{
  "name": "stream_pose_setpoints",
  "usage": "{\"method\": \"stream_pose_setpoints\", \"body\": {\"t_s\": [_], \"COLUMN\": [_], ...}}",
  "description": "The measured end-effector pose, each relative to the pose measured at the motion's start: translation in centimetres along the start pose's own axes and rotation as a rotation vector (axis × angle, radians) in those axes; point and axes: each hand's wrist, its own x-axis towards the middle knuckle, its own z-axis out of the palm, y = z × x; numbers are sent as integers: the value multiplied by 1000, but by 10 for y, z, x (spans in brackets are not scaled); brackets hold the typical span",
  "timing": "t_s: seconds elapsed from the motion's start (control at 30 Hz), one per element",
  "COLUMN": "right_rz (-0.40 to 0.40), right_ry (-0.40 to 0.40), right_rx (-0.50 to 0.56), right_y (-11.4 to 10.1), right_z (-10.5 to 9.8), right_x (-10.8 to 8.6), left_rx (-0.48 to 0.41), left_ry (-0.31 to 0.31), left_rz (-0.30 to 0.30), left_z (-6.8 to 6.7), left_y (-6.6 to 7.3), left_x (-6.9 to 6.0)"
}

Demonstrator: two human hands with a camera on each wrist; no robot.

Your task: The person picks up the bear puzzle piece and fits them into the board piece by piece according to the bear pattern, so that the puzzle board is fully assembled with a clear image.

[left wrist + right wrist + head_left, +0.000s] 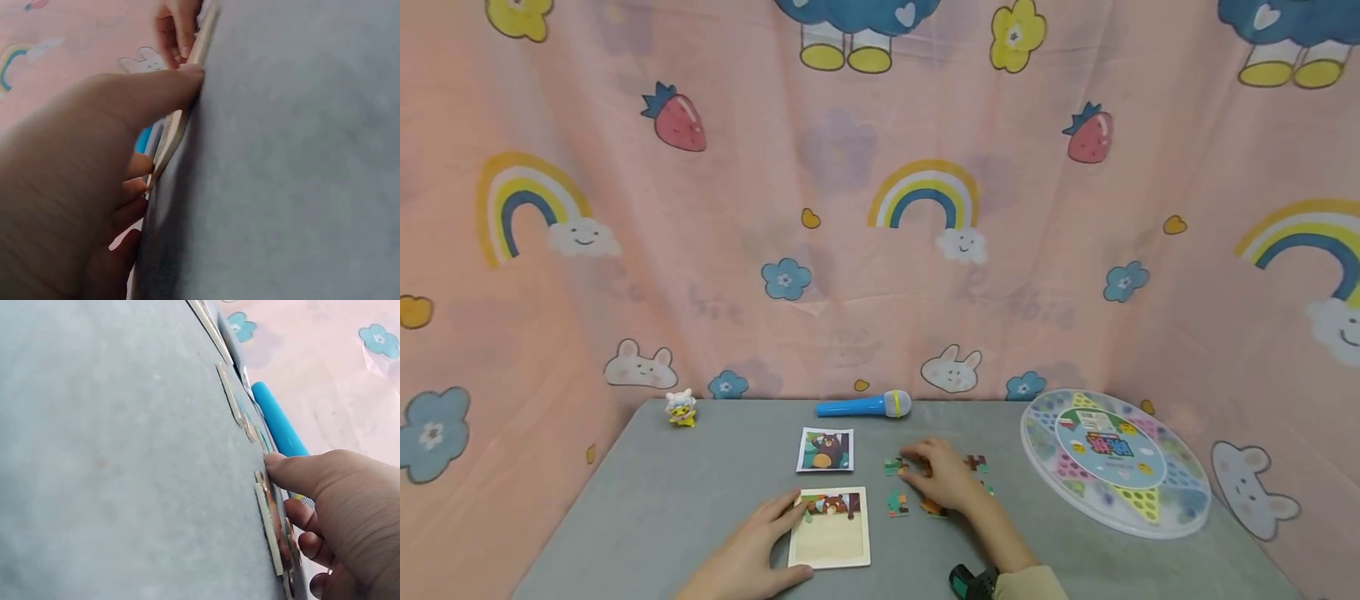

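In the head view, my left hand (758, 546) grips the left side of a wooden puzzle tray (829, 543), thumb at its near edge and fingers by the far left corner. A bear picture fills the tray's top strip; bare wood shows below. From the left wrist, the thumb presses the edge of the tray (169, 140). My right hand (947, 477) pinches a small puzzle piece (892, 467) between thumb and index finger, partly covering it. Another puzzle piece (897, 503) lies nearer, and more lie under and beyond the hand. The right wrist view shows pieces (269, 528) flat beside the thumb.
Behind the tray lies a bear picture card (827, 451), with a blue toy microphone (853, 407) farther back. A small figurine (681, 408) stands at the back left. A round game board (1112, 500) takes up the table's right side. A patterned pink curtain (842, 333) hangs behind.
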Motion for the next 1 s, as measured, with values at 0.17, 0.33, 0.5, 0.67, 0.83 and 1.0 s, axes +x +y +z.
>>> {"method": "stream_pose_setpoints", "body": {"t_s": [0.17, 0.33, 0.5, 0.67, 0.83, 1.0], "right_rz": [-13, -16, -23, -1, 19, 3], "right_ry": [-36, -53, -55, -51, -26, 2], "right_rx": [-12, -26, -40, -49, -64, -58], "right_y": [-3, -3, -1, -2, -3, -3], "right_z": [-4, -5, -5, -2, 1, 4], "right_x": [4, 7, 8, 8, 7, 5], "left_rx": [-42, -39, -30, -35, -31, -32], "left_ry": [20, 43, 23, 27, 42, 51], "left_rz": [-35, -27, -54, -60, -23, 18], "left_z": [1, 1, 3, 5, 6, 6], "left_y": [0, 1, 1, -1, -1, -2], "left_x": [-2, -3, 0, 1, 0, -1]}}
